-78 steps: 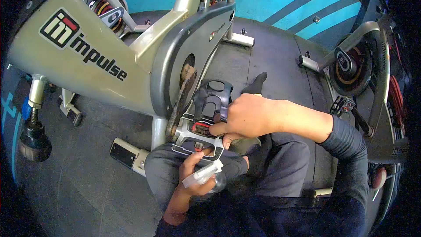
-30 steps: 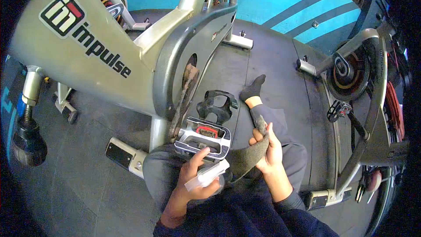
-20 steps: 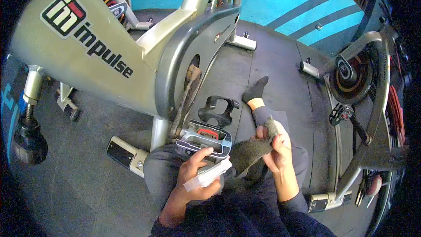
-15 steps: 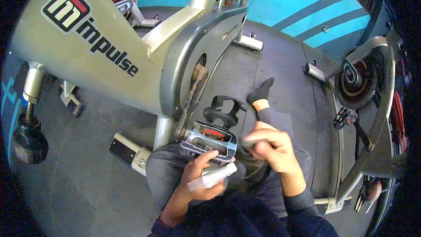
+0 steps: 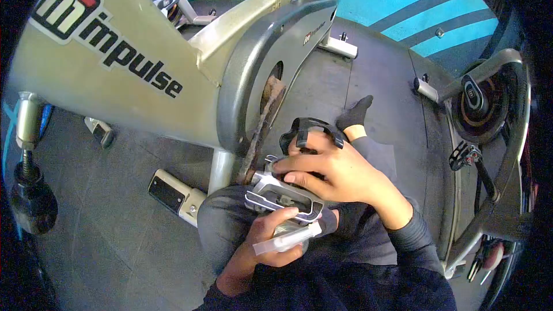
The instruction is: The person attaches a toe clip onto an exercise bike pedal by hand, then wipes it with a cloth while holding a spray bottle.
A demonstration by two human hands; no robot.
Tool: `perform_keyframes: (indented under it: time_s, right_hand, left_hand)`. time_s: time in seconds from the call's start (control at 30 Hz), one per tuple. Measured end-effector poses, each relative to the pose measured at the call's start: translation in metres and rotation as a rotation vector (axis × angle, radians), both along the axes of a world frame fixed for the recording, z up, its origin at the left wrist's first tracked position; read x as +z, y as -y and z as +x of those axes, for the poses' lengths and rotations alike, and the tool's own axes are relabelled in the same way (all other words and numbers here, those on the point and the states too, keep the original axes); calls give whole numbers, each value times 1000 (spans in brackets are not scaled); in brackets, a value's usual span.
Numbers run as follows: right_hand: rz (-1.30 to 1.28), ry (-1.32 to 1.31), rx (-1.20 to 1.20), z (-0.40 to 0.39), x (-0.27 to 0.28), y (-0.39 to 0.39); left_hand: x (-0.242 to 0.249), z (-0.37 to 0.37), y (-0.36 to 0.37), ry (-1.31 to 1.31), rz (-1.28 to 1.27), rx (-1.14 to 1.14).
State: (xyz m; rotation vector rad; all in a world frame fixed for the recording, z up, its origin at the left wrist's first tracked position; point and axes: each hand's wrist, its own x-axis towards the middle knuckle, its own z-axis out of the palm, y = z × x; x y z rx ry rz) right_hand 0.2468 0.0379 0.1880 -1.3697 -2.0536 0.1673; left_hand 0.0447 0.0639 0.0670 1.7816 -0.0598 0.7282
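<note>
The pedal (image 5: pixel 308 210) of an exercise bike sits above my lap, at the end of a rusty crank arm (image 5: pixel 266 124). A black toe cage (image 5: pixel 300 124) stands up on its far side. My left hand (image 5: pixel 262 247) is closed around a small clear container with a white flat piece (image 5: pixel 288 238), its thumb against the pedal's near edge. My right hand (image 5: pixel 351 173) reaches over the far half of the pedal, under the toe cage, with bent fingers pressed down there. Whatever lies beneath those fingertips is hidden.
The bike's grey frame (image 5: pixel 132 63) fills the upper left, its rear foot (image 5: pixel 173 196) on the dark tiled floor (image 5: pixel 109 213). Another bike (image 5: pixel 481 103) stands at the right. My socked foot (image 5: pixel 354 114) is stretched ahead, and a blue wall (image 5: pixel 415 0) rises behind.
My right hand has moved left and down from beside the pedal onto it, covering the red part seen before. The view has shifted slightly. My left hand keeps the clear container.
</note>
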Motion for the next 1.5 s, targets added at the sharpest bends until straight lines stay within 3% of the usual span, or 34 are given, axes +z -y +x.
perform_keyframes:
  time_s: [0.27, 0.43, 0.57, 0.7, 0.83, 0.9, 1.07, 1.27, 1.47, 1.5]
  right_hand:
    - [81, 157, 100, 7, 8, -1]
    - [152, 406, 52, 7, 5, 1]
    - [147, 387, 189, 10, 5, -9]
    - [90, 291, 173, 11, -11, -10]
    - [290, 54, -4, 12, -25, -4]
    - [242, -36, -52, 12, -28, -1]
    - [137, 111, 6, 8, -10, -3]
    - [-2, 230, 48, 5, 7, -7]
    - [122, 385, 61, 5, 6, -4]
    - [103, 406, 55, 5, 6, -2]
  left_hand:
    - [9, 7, 8, 113, 27, -2]
    - [6, 10, 13, 135, 61, 87]
    - [2, 8, 14, 149, -16, 52]
    - [-4, 7, 6, 144, 36, 103]
    - [-29, 1, 11, 107, 45, 131]
    - [-38, 1, 17, 87, 64, 144]
    - [-20, 6, 16, 132, 143, 199]
    - [-40, 0, 20, 145, -100, 23]
    - [6, 2, 5, 66, 379, 268]
    - [-1, 3, 5, 92, 279, 209]
